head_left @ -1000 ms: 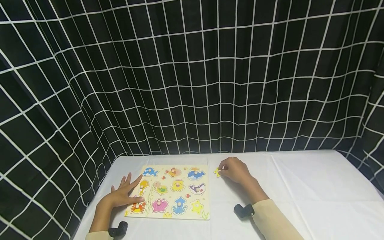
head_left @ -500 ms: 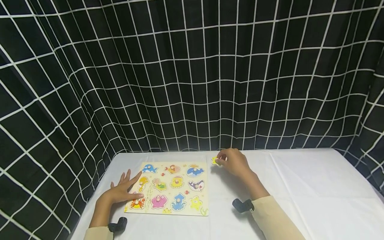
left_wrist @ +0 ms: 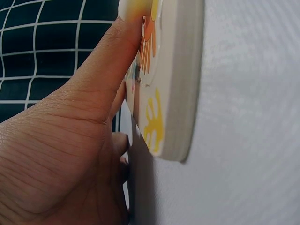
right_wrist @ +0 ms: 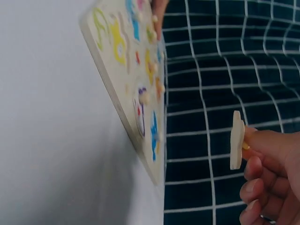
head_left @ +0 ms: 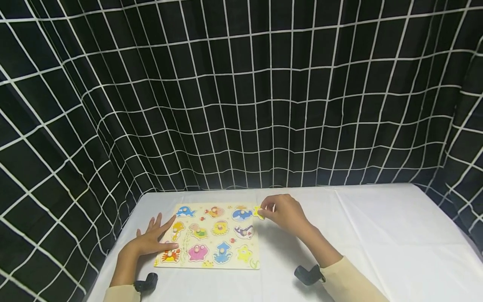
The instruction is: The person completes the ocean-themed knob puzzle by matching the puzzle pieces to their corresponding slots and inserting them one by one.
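Puzzle board (head_left: 211, 235) nearly full; one yellow piece (head_left: 258, 212) pinched in right hand (head_left: 284, 212), raised just off the board's far right corner. Left hand (head_left: 152, 240) flat, fingers spread, pressing the board's left edge; seating the piece remains, I judge.

No writing can be read on anything here.

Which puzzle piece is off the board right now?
The small yellow piece pinched in the right hand, held above the board's far right corner. Every other animal piece sits in its slot.
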Available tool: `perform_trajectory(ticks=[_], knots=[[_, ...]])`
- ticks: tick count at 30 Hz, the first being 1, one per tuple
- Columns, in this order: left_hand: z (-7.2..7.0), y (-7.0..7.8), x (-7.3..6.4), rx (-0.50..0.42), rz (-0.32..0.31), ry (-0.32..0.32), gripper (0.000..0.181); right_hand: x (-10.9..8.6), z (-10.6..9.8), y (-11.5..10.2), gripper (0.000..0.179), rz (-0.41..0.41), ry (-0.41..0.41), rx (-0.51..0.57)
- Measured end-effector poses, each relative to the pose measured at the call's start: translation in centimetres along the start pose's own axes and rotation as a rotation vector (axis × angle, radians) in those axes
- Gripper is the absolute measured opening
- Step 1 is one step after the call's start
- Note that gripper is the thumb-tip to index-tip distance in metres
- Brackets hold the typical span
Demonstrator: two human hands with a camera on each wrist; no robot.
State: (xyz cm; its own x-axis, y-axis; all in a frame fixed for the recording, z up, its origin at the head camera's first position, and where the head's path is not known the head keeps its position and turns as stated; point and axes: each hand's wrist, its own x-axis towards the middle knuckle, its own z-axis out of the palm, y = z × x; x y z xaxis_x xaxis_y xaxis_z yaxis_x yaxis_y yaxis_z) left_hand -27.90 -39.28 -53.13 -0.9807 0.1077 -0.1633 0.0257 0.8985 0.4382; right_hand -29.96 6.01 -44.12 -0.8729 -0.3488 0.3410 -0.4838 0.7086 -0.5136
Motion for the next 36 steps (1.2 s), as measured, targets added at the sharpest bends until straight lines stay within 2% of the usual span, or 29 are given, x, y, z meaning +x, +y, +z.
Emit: perform_trajectory(ticks=[11, 18, 25, 30, 36], knots=[[0.0, 0.3, -0.3, 0.010, -0.005, 0.006, 0.115, -2.3, 1.0, -2.5, 0.011, -0.100, -0.059, 0.008], [0.0, 0.1, 0.0, 0.012, -0.011, 0.002, 0.116, -2.7, 2.2, -3.1, 0.015, -0.119, -0.106, -0.022], [-0.3, 0.3, -0.1, 0.002, 0.020, -0.003, 0.112, -3.3, 3.0, -3.5, 0.016, -0.142, -0.189, -0.015], [-0.3, 0.4, -0.3, 0.003, -0.005, -0.011, 0.116, -3.7, 3.7, -3.7, 0.013, -0.146, -0.259, -0.015], [-0.3, 0.4, -0.3, 0.003, -0.010, 0.005, 0.116, -4.0, 4.4, -3.8, 0.013, -0.155, -0.275, -0.029]])
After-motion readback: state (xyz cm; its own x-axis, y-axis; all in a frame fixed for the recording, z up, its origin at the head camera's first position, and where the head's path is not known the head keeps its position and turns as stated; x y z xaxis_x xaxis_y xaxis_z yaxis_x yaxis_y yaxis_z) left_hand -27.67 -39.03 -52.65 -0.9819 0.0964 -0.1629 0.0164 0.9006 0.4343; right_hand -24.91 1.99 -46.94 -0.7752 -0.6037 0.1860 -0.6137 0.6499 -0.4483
